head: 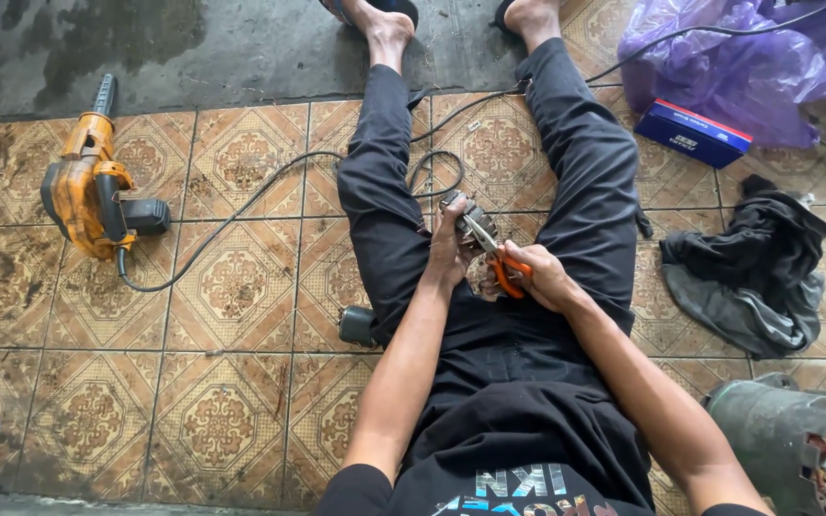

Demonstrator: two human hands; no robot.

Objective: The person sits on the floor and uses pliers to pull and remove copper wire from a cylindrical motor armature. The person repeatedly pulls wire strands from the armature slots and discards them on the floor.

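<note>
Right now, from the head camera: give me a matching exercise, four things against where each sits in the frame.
Things:
1. blower
2. blue box
3. pliers
4. dark cloth

Places:
A. in the right hand, tip against the metal part held by the left hand
B. on the tiles at far left, cord attached
C. on the floor right of the legs
D. beside the purple bag, upper right

Pairs: 1-B, 2-D, 3-A, 4-C

View: single head camera — looks steeply down over the seated person's legs.
Nearness: hands close, mid-frame.
Reach: tiled floor [231, 277] — out to the feet.
</note>
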